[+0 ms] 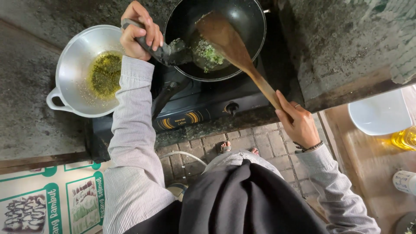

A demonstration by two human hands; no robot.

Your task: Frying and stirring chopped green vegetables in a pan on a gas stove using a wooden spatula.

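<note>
My left hand (139,30) is wrapped tight around the handle of the black wok (216,37), which sits on the far side of the gas stove (195,108). My right hand (297,121) grips the near end of the wooden spatula (234,47), blade over the chopped greens (210,54). Left of the wok stands a metal colander (82,71) holding green residue.

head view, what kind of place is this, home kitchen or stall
Likely a simple cooking spot, perhaps a food stall: a gas stove bears a black wok, a metal bowl holds oil, and the floor is paving bricks.
</note>
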